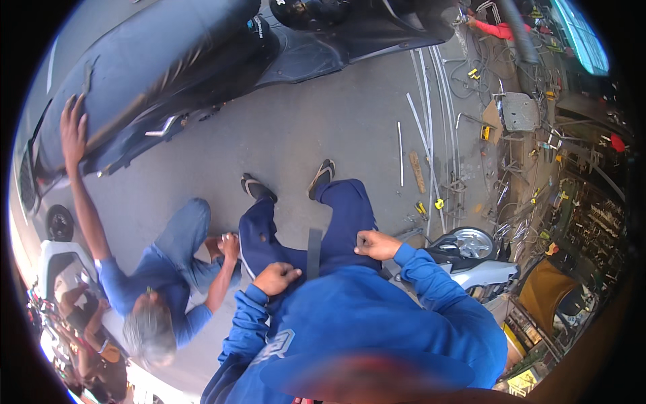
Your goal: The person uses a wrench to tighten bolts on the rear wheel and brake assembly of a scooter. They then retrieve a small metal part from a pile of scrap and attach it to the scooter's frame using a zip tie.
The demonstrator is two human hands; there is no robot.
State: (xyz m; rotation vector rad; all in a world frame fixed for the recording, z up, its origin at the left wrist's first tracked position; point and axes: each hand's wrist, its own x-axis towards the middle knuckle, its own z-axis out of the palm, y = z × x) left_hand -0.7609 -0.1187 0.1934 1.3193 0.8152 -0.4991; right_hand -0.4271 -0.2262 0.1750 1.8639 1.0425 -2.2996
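My left hand (276, 277), at the end of a blue sleeve, is closed at my waist by the top of my left thigh. Over my right thigh, my right hand (377, 245) is also closed, with thumb and finger pressed together against or just above the navy trousers (348, 205). Whether either hand grips cloth or some small thing is hidden. A dark flat strip, perhaps a strap (314, 252), shows between the two hands at my lap, touched by neither.
A scooter with a long black seat (151, 74) stands ahead. At my left a person (151, 310) crouches, one hand on that seat. Metal rods (431, 135), a wooden piece (417, 172) and cables lie at the right. Another scooter's wheel (471, 242) is beside me.
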